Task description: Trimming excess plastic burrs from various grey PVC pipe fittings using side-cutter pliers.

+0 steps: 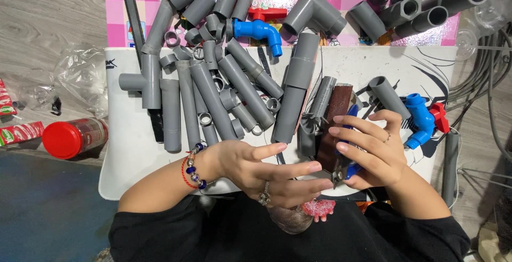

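Note:
My right hand [373, 152] grips a blue-handled cutting tool [349, 168] together with a dark brown block [335, 128] that stands against my palm. My left hand [266, 171] lies beside it, its fingers stretched flat toward the tool and touching its lower end. A beaded bracelet [193, 167] circles the left wrist. Just behind the hands, on the white board [128, 144], lie several grey plastic pipes [213, 99] and short grey rings. A grey pipe [295, 94] lies just left of the brown block.
A blue tap with a red handle [261, 27] lies among the pipes at the back; another blue valve [421, 118] sits to the right. A red-lidded jar [72, 138] lies on the floor at left. Grey pipe stubs [421, 6] are stacked at the back right, cables beyond.

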